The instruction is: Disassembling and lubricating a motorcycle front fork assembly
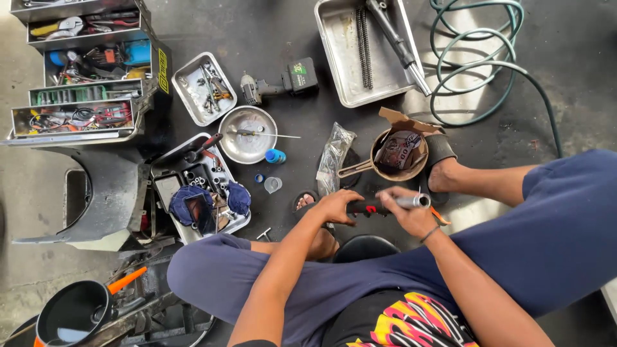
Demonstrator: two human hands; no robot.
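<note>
Far left, the open tiered toolbox [80,71] sits fanned out, trays full of pliers and bits. Below it lies a dark plastic body panel [109,199], and down in the corner a black funnel with an orange spout [80,308]. Moving right, a small steel tray [204,88] holds loose screws and bits, and just under it a round steel bowl [247,133] has a thin rod lying across it. A socket tray [196,189] sits beside the panel with a blue rag [193,204] bunched on it. The cordless impact driver [276,83] lies flat on the floor near the small tray.

Now to you: your left hand [335,207] is wrapped around the dark end of a slim shaft [385,204], fingers closed firmly on it. The shaft lies level just above your crossed legs, in front of your left foot. Your right hand [411,215] is closed over its other half, with the shiny silver end poking out past your fingers.

Just beyond your hands, a crumpled clear plastic bag [334,157] lies beside a brown round bowl [400,155] with a packet in it. Further back, a large steel tray [366,51] carries a chain and a long metal tube. At the far right, a green hose [479,64] coils on the concrete.
</note>
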